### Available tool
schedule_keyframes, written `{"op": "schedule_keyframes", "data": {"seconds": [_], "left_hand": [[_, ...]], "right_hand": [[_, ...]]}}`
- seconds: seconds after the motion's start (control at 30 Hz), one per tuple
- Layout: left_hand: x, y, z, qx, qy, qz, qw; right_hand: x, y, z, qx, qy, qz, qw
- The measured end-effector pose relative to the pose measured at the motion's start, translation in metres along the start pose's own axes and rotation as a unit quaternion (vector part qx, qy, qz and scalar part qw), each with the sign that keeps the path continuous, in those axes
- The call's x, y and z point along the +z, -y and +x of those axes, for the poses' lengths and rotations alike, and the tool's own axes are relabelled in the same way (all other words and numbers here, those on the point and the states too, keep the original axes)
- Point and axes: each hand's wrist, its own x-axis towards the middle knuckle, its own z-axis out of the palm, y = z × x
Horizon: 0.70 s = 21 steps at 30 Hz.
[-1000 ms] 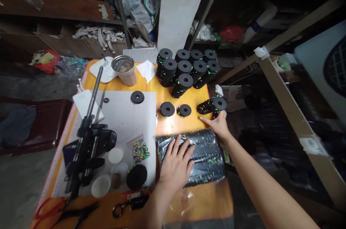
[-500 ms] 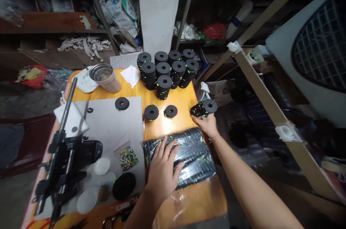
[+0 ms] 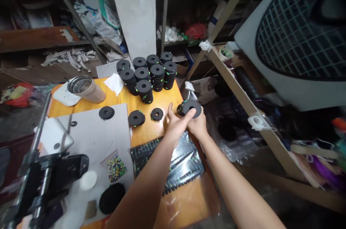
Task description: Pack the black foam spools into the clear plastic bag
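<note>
My right hand (image 3: 198,125) is wrapped round a stack of black foam rings (image 3: 187,107) at the table's right edge. Small green and yellow bits stick out along its side, and the stack leans, top ring facing me. My left hand (image 3: 177,122) has its thumb on that top ring, its visible fingers stretched out left of the stack. Under my forearms lies a clear bag packed with rows of black rings (image 3: 186,160). Left of my hands are a short ring stack (image 3: 136,118) and a smaller one (image 3: 156,114). Taller ring stacks (image 3: 144,90) stand behind.
A steel cup (image 3: 90,90), a white tissue (image 3: 114,83) and a grey mat (image 3: 92,131) are on the left. The mat bears a bag of coloured beads (image 3: 116,168) and a black clamp stand (image 3: 67,167). A wooden frame (image 3: 232,77) and fan (image 3: 300,27) flank the right.
My left hand has lifted off the bag of rings and moved up and right to the stack in my right hand. The view has turned right, shifting the table leftward.
</note>
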Motion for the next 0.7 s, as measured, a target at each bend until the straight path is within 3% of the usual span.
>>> {"op": "schedule_keyframes", "data": {"seconds": [0.13, 0.2, 0.27, 0.33, 0.43, 0.5, 0.6, 0.7], "left_hand": [[-0.006, -0.006, -0.029, -0.042, 0.021, -0.185, 0.982], [-0.013, -0.007, -0.049, -0.01, 0.031, -0.191, 0.981], [-0.023, -0.006, -0.069, 0.019, 0.04, -0.177, 0.983], [-0.036, -0.003, -0.089, 0.037, 0.065, -0.155, 0.985], [-0.056, -0.002, -0.117, 0.044, 0.14, -0.111, 0.983], [-0.067, -0.007, -0.133, 0.029, 0.192, -0.073, 0.978], [-0.077, -0.018, -0.153, 0.037, 0.247, 0.008, 0.968], [-0.08, -0.027, -0.168, 0.099, 0.289, 0.107, 0.946]], "right_hand": [[-0.02, 0.033, -0.026, 0.011, 0.0, 0.03, 0.999], [-0.036, 0.047, -0.043, 0.031, 0.048, 0.077, 0.995], [-0.055, 0.058, -0.059, 0.055, 0.136, 0.16, 0.976], [-0.077, 0.064, -0.074, 0.092, 0.233, 0.279, 0.927], [-0.106, 0.07, -0.091, 0.155, 0.339, 0.42, 0.827], [-0.121, 0.076, -0.099, 0.161, 0.39, 0.431, 0.798], [-0.134, 0.087, -0.11, 0.145, 0.441, 0.388, 0.796], [-0.143, 0.095, -0.128, 0.116, 0.459, 0.316, 0.822]]}}
